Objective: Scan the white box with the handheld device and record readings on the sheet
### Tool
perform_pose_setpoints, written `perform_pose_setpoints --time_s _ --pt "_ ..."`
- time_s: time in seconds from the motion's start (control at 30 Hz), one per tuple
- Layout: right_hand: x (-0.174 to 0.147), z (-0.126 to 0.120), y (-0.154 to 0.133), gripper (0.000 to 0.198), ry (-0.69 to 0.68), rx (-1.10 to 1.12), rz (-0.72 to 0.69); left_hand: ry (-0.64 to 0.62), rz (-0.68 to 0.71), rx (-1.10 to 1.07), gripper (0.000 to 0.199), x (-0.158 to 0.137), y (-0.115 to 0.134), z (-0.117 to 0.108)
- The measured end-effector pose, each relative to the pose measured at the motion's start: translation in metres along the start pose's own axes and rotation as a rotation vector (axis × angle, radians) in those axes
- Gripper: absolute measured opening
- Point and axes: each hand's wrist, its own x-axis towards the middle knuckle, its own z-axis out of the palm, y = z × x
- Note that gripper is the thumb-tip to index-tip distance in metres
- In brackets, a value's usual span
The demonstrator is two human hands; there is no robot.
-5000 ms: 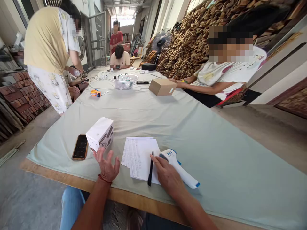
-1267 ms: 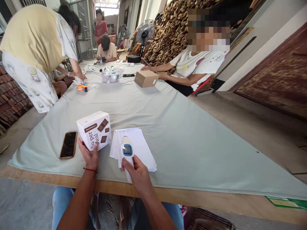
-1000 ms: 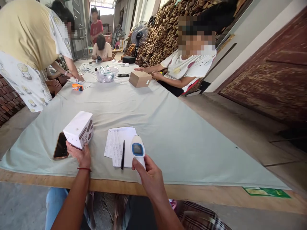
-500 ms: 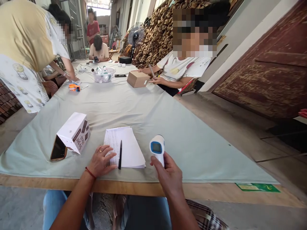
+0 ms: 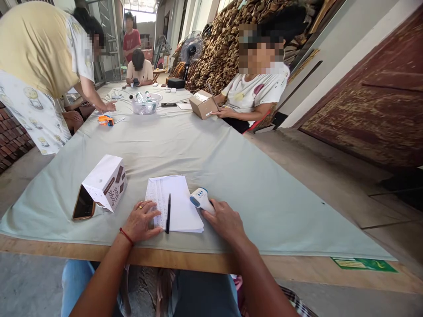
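Bench [image 5: 257, 193], cloth-covered, its bare wooden edge nearest; a green label [image 5: 363, 264] on that edge at right.

Left hand [image 5: 142, 222]: grasping nothing, laid palm down, fingers spread onto the left margin of the papers.

Right hand [image 5: 226, 220]: curled over the handle of the thermometer [image 5: 201, 199]; how tight the hold is cannot be told.

Thermometer: white and blue, lying low, head over the right side of the papers, handle mostly covered.

Papers [image 5: 185, 211]: small stack between the hands, close writing at left, blank at right.

Pen [image 5: 168, 213]: black, lengthwise on the papers, cap end near the lower edge. Risk: any tug on the top sheet could set it rolling. The thermometer head might equally catch the sheets and skew them.

Phone [image 5: 82, 208]: left, partly hidden by the white box [image 5: 101, 180]; whether the box rests on it cannot be told. If it does, a nudge could tip the box or scratch the screen.

Farther: orange item [image 5: 105, 120]; see-through basin [image 5: 156, 105] of bottles; brown carton [image 5: 201, 105] held by a co-worker [image 5: 261, 94].

Farthest: black case [image 5: 176, 83]; fan [image 5: 191, 49]; stacked wood [image 5: 218, 53].
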Motion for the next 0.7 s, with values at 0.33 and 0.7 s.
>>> perform_pose_setpoints --time_s 0.33,0.7 --pt "-0.022 0.003 -0.104 0.039 -0.064 0.184 -0.166 -0.020 -0.008 0.064 0.041 0.002 0.001 0.000" --pt "-0.002 0.023 -0.097 0.034 0.002 0.560 -0.220 -0.024 -0.030 0.065 0.042 0.001 0.001 0.002"
